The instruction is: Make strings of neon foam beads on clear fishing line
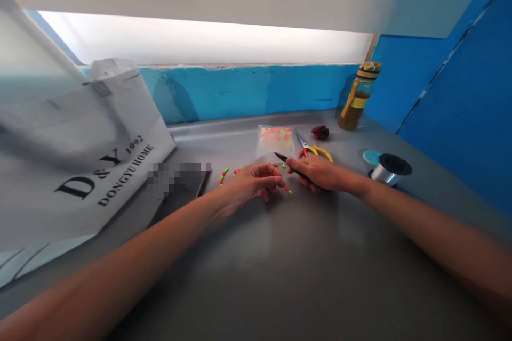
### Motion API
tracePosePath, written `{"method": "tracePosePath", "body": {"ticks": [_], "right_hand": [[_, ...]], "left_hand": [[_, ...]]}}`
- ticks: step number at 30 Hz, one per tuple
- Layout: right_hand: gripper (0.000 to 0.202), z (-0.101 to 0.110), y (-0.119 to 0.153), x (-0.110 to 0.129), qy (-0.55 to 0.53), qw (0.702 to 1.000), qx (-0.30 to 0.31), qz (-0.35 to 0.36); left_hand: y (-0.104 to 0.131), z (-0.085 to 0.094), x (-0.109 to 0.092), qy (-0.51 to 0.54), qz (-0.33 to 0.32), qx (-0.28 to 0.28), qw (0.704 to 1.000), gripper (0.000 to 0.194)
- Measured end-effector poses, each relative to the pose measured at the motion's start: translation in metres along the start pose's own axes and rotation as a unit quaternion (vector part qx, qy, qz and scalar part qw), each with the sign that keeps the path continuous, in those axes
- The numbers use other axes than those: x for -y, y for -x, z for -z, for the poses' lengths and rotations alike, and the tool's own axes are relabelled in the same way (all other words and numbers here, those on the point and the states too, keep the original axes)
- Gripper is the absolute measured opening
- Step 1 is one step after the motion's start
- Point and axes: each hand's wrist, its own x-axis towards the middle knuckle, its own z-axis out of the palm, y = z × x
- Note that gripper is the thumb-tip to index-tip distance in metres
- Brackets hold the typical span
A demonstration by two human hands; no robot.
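Note:
A strand of small red and yellow-green beads [224,172] curves over the grey table, passing behind my left hand [260,182]. The fingertips of that hand are pinched together, and a few beads of the strand show just beyond them; the thread itself is too fine to see. My right hand [318,171] is closed around a black tool with a pointed tip [281,157], which points left toward the left fingers. Most of the tool is hidden in the palm. Just behind both hands lies a clear bag of red and yellow beads [276,138].
Scissors with red and yellow handles [320,152] lie behind my right hand, near a dark red bundle [320,132]. A spool of clear line [388,169] and a yellow bottle [359,97] stand to the right. A large white bag [80,154] and a dark flat object [180,192] occupy the left.

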Motion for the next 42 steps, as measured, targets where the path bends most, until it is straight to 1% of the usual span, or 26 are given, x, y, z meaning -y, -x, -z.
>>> {"method": "tracePosePath", "body": {"ticks": [7,13,16,21,25,31,39,42], "right_hand": [[0.068,-0.001,0.0,0.0,0.001,1.0,-0.003,0.001],[0.066,-0.003,0.0,-0.003,0.012,1.0,-0.013,0.011],[0.063,-0.004,0.002,-0.002,0.023,0.999,-0.021,0.025],[0.058,-0.006,0.007,0.003,0.084,0.993,-0.05,0.06],[0.055,-0.007,0.01,0.007,0.109,0.989,-0.062,0.075],[0.058,-0.007,0.007,0.004,0.106,0.991,-0.056,0.059],[0.057,-0.008,0.008,0.005,0.106,0.99,-0.055,0.078],[0.06,-0.005,0.008,0.004,0.127,0.987,-0.061,0.077]], "left_hand": [[-0.002,0.001,0.005,-0.021,-0.013,0.003,1.0,0.025],[-0.004,0.004,0.01,-0.026,-0.022,0.018,0.999,0.026],[-0.002,0.004,0.009,-0.027,-0.021,0.03,0.999,0.026],[0.002,0.001,0.003,-0.043,-0.006,0.055,0.998,0.026],[0.003,0.0,0.001,-0.038,-0.015,0.065,0.997,0.025],[0.003,-0.001,0.001,-0.046,-0.015,0.071,0.996,0.025],[0.001,-0.002,0.003,-0.051,-0.016,0.075,0.996,0.024],[0.001,-0.002,0.004,-0.053,-0.018,0.074,0.996,0.024]]}}
